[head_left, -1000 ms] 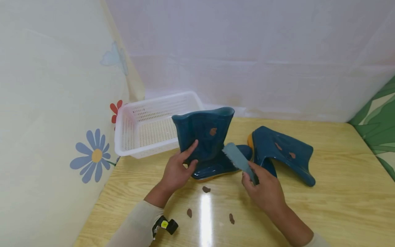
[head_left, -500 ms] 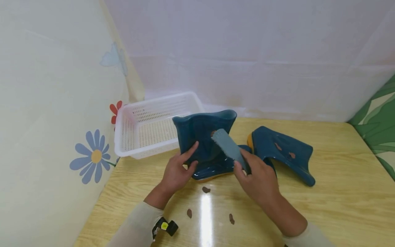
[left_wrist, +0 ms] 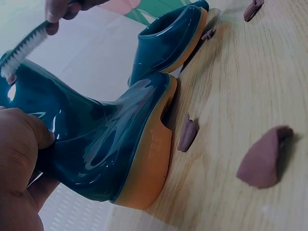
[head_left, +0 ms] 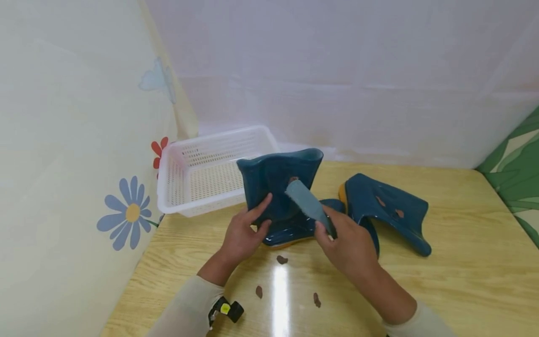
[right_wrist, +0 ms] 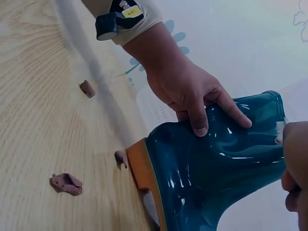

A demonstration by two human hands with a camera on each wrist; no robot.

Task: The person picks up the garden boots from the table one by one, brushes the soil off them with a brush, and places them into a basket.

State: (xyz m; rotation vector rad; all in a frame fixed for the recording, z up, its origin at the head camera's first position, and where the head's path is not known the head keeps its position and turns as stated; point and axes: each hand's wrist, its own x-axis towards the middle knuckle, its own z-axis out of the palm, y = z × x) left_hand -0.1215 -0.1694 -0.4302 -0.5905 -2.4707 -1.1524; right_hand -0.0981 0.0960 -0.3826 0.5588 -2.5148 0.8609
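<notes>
My left hand [head_left: 245,234] holds a dark teal rubber boot [head_left: 273,182] by its shaft, thumb and index finger on the near side, the other fingers mostly hidden behind. The boot stands upright on its orange sole [left_wrist: 147,178]. In my right hand [head_left: 351,241] is a scrub brush [head_left: 306,200] with a grey-blue back, gripped by its handle. Its white bristles [left_wrist: 29,45] meet the shaft beside a brown clump [head_left: 293,179] stuck there. The second boot [head_left: 393,206] lies on its side to the right, with brown clumps [head_left: 399,213] on its shaft.
A white perforated plastic basket [head_left: 177,206] stands behind and left of the upright boot. Several brown clumps [head_left: 258,291] lie on the wooden table [head_left: 471,281] near the arms. Covered walls [head_left: 337,79] rise at the back and left.
My right hand has brought the brush left and up from beside the boot's foot onto its shaft, then slightly down. The upright boot tilted a little; the left hand stayed in place.
</notes>
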